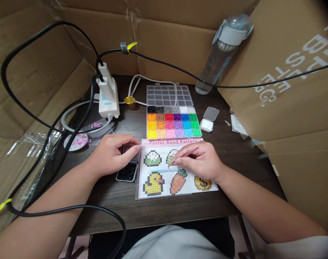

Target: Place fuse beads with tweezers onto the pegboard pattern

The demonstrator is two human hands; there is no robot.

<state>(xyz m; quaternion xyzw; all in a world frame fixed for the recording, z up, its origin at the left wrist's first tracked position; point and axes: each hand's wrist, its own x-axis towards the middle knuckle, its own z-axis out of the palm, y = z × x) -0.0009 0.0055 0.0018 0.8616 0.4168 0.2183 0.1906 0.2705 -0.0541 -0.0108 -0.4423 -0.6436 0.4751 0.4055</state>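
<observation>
Pinched in my right hand (203, 158) is a pair of pink tweezers (184, 157), its tips down at the bead picture in the upper middle of the pattern sheet (166, 144). Whether the tips hold a bead is too small to tell. My left hand (117, 153) rests at the sheet's left edge, fingers loosely stretched, over the lid of a small box of black beads (127, 172). A clear pegboard lies over the sheet. A yellow duck (153, 183), a carrot (178, 182) and a rice-ball shape (152, 158) show there, with a coin (203, 182) at the right.
Behind the sheet stands an open bead case (174, 122) with many colours. A small box of white beads (206, 125) sits right of it. A power strip (108, 97), black cables (91, 108), a yellow cup (130, 102) and a water bottle (220, 54) stand inside cardboard walls (166, 39).
</observation>
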